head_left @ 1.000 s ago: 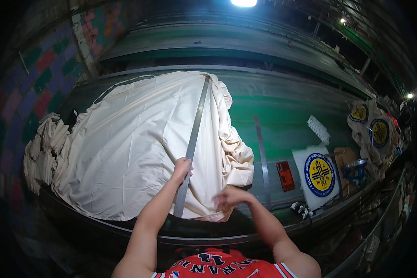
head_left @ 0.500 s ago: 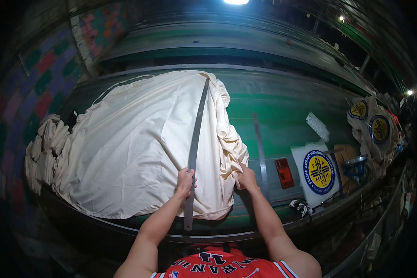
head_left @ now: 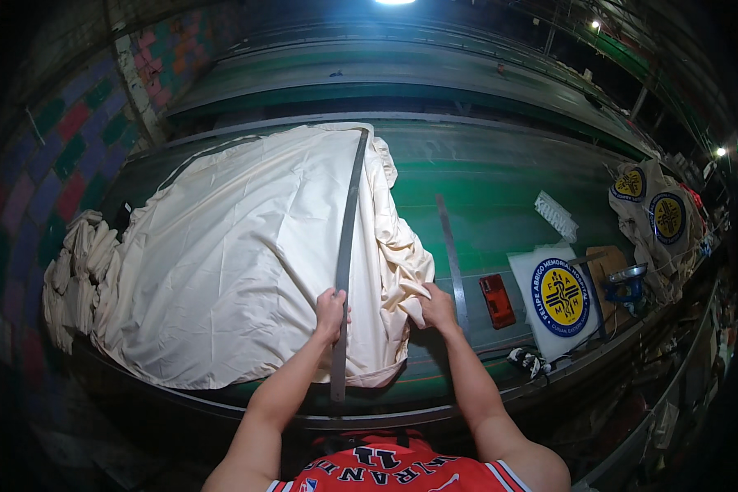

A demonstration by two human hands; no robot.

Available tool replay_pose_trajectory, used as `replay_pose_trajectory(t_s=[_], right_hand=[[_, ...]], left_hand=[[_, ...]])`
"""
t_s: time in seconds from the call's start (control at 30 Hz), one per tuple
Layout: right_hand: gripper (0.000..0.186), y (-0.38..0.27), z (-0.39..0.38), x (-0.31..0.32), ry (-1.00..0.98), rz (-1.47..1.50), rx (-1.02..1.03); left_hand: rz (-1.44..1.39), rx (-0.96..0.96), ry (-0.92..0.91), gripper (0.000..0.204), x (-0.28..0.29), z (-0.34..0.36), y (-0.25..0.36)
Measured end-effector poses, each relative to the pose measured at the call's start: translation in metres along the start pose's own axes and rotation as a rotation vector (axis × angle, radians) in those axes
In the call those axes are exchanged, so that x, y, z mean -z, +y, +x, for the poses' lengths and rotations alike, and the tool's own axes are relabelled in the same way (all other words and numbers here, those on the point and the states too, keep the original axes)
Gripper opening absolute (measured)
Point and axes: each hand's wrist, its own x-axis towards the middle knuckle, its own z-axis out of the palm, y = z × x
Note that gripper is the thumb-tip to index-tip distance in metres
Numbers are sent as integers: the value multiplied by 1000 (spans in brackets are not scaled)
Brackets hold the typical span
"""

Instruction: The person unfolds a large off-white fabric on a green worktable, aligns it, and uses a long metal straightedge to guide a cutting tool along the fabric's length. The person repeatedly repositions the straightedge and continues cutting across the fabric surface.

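Head view: a long metal strip (head_left: 350,217) is gripped by the L hand (head_left: 331,316) near its lower end – it's laid across the R part of a cream cloth (head_left: 238,254), spread on a green table (head_left: 488,189). The cloth's bunched R edge is pinched by the R hand (head_left: 437,308); hands are kept apart. A 2nd strip (head_left: 448,254), red case (head_left: 496,301) & round-logo sheet (head_left: 543,340) are set farther R.

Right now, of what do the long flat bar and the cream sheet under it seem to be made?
The long flat bar looks like metal, perhaps steel, with a smooth, dull grey finish: it is thin and straight-edged.
The cream sheet looks like cloth, possibly cotton, with a matte finish: it creases softly and bunches near the right hand.
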Motion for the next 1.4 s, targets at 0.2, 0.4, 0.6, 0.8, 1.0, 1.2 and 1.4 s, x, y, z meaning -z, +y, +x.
replay_pose_trajectory(t_s=[0.2,0.4,0.6,0.8,1.0,1.2,1.4], right_hand=[[30,-31,-35,23,-481,-632,20],[34,-4,-67,70,-667,-930,-142],[37,21,-55,107,-573,-841,-360],[33,-18,-64,31,128,-655,169],[51,-71,-119,-77,-590,740,-258],[33,-86,-159,-119,-602,1300,-438],[12,-116,-190,-123,-435,1249,-664]], left_hand=[[31,-22,-12,18,-28,57,21],[19,-36,4,19,-44,75,32],[229,63,22,20,-28,64,22],[173,129,-27,20,-11,45,4],[68,226,-271,25,-3,16,-13],[130,225,-444,28,54,2,-24],[669,-88,-525,26,167,-50,-13]])
